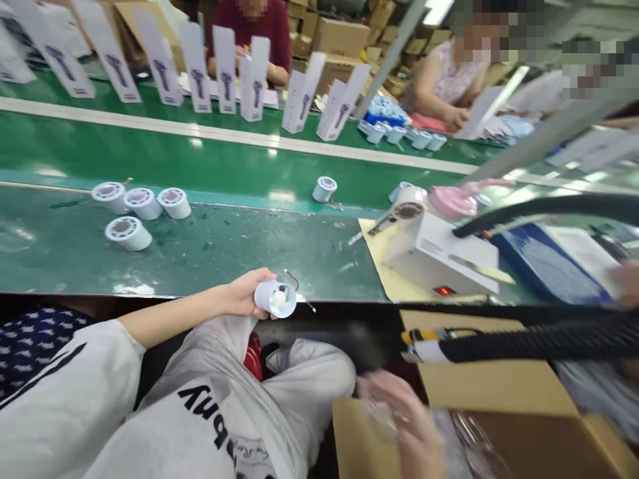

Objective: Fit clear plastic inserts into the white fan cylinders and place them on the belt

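My left hand (pixel 249 293) is wrapped round a light-blue cylindrical part (pixel 275 298) at the bench's front edge, its open end towards me and thin wires sticking out. Low on the right, my right hand (pixel 399 412) is smeared by motion over the flap of an open cardboard box (pixel 519 392). Something clear and glossy seems to be at its fingers, but I cannot make out its grip. Several similar cylinders (pixel 128 233) stand on the green bench (pixel 239 246) at the left, and a single one (pixel 325 189) is at the belt's near edge.
A white device (pixel 439 256) with a red display rests on a yellow sheet. Beside it are a pink round object (pixel 453 201) and a blue tray (pixel 549 259). A black ribbed hose (pixel 539 339) crosses above the box. White cartons (pixel 200 73) line the far side, where other people sit.
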{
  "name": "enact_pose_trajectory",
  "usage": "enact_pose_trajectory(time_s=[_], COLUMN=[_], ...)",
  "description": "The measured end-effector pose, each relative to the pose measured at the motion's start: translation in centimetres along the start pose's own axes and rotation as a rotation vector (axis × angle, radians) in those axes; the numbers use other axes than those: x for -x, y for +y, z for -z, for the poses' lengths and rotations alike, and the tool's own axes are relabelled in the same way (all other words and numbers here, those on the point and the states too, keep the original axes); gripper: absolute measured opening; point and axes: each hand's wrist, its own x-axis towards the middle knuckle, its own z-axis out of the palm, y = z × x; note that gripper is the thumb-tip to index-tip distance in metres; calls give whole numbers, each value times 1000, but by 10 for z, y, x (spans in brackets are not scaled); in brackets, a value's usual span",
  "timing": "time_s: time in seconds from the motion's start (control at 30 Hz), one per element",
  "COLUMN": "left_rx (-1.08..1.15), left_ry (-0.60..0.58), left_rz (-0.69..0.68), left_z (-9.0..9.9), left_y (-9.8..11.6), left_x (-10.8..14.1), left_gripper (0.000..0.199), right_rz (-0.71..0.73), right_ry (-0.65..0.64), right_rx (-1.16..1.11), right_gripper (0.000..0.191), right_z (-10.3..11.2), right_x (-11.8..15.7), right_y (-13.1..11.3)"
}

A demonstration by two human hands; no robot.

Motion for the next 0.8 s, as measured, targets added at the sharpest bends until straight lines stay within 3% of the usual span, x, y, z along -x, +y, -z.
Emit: enact_pose_trajectory(time_s=[0.13,0.23,0.3,0.37,0.43,0.53,0.67,0.8], left_rx=[18,-79,-143,-261,-494,-794,-749,-701], left_ry=[-261,-338,-358,-320,-223,-118,-127,-135], left_rz=[123,195,194,108,-75,-324,-432,-448], left_z=[-33,-40,-43,-46,-52,-59,-60,-55], left_y=[-10,-7,-1,4,7,6,2,2], left_x=[-23,-22,-17,-12,-6,-1,-1,-3], left_gripper=[85,79,60,37,21,20,29,26], right_rz=[172,94,43,-3,-64,-155,-191,-225], right_ry=[-10,-2,-32,-69,-97,-117,-145,-66], right_rx=[340,508,494,402,277,79,-54,26], right_gripper=[43,41,31,18,8,19,31,39], right_z=[-39,-57,-60,-57,-53,-48,-45,-45], right_x=[-11,-33,-39,-40,-38,-35,-33,-31], right_y=[-33,-43,-43,-42,-41,-42,-47,-50])
